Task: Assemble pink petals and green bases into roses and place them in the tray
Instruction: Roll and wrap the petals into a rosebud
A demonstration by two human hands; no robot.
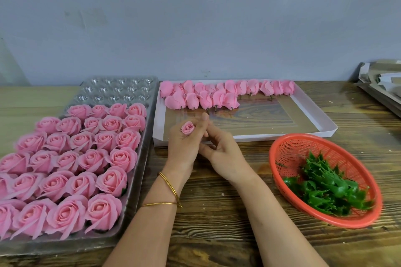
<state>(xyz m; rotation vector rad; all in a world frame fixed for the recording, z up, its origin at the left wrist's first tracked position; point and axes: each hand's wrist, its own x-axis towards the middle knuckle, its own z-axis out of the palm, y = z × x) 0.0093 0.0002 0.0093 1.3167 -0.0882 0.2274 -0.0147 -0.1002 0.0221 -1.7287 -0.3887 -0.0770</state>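
My left hand (184, 147) grips a small pink rosebud (187, 128) upright in its curled fingers, over the table's middle. My right hand (225, 151) lies against the left one with its fingers loosely curled; whether it holds anything is hidden. On the left, a clear plastic tray (138, 182) carries several finished pink roses (86, 158), and its far cups (121, 90) hold nothing. Along the far side of a white shallow box (314, 115) lie several pink petal buds (217, 95). A red basket (282, 149) at the right contains green bases (325, 186).
The work surface is a dark wooden table (217, 212). Grey folded cartons (382, 82) are stacked at the far right edge. A grey wall stands close behind the trays. Two gold bangles (169, 193) circle my left wrist.
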